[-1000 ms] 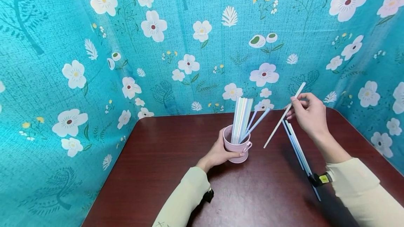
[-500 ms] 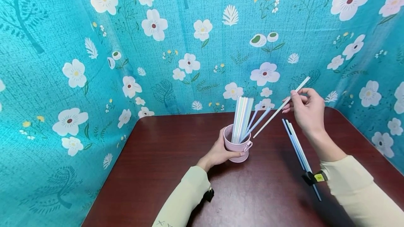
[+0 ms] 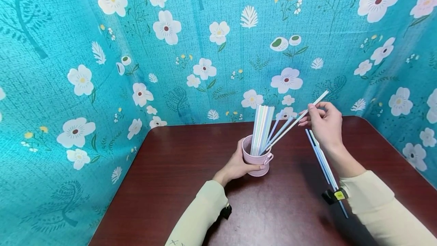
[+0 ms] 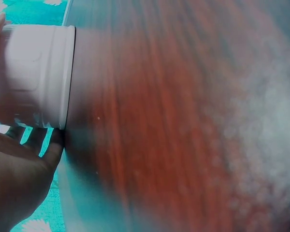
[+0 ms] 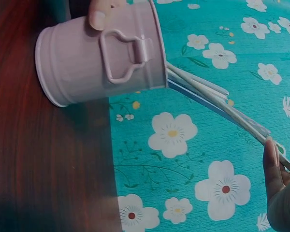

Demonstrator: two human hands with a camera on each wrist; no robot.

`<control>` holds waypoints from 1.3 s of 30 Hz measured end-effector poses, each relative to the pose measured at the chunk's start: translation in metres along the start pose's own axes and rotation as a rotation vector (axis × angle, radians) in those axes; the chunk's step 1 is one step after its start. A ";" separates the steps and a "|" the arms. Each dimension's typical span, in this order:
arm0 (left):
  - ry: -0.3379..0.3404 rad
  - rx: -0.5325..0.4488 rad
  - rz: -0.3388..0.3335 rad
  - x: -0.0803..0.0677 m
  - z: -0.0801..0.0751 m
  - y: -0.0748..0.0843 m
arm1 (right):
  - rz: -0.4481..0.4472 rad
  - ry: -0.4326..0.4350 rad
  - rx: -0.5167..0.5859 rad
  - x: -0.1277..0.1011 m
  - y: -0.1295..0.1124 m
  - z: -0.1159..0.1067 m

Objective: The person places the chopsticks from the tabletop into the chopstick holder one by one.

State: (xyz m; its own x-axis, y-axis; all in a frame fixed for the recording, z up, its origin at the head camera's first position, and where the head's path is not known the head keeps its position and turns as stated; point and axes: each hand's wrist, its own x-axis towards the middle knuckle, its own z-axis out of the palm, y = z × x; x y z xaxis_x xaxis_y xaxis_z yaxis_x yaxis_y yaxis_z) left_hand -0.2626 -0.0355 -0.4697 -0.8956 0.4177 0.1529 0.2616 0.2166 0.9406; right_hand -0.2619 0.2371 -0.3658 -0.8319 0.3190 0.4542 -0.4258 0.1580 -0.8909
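A small pink metal bucket [image 3: 256, 161] with a side handle stands on the dark red table [image 3: 191, 185] and holds several pale straws [image 3: 261, 128]. My left hand [image 3: 236, 166] grips the bucket [image 4: 34, 77] from its left side, thumb across the front. My right hand [image 3: 322, 121] pinches a white straw [image 3: 296, 120] near its upper end; the straw slants down to the left and its lower tip is at the bucket's rim. In the right wrist view the bucket [image 5: 99, 55] and the slanting straws [image 5: 217, 104] show, with my fingertips [image 5: 273, 159] on one straw.
Several more straws [image 3: 322, 160] lie flat on the table to the right of the bucket, under my right forearm. Teal flowered cloth walls [image 3: 211, 48] close in the table at the back and on both sides.
My right hand has carried the white straw left and lowered it, so its lower tip went from above the table to the bucket's rim. The left hand has stayed on the bucket.
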 end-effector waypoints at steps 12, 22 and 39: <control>0.007 0.017 -0.009 0.004 0.000 -0.010 | 0.009 0.000 -0.028 -0.008 0.014 0.010; -0.012 0.029 0.000 0.013 0.001 -0.034 | 0.011 0.001 0.104 -0.013 0.020 0.017; -0.006 0.038 0.003 0.012 0.000 -0.033 | 0.008 -0.080 -0.020 -0.023 0.031 0.018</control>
State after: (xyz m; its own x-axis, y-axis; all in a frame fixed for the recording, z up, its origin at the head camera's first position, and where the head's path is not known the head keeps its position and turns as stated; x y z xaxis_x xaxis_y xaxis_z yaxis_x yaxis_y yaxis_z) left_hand -0.2822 -0.0371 -0.4986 -0.8926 0.4236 0.1543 0.2784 0.2487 0.9277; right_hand -0.2622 0.2181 -0.4041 -0.8615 0.2446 0.4449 -0.4122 0.1746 -0.8942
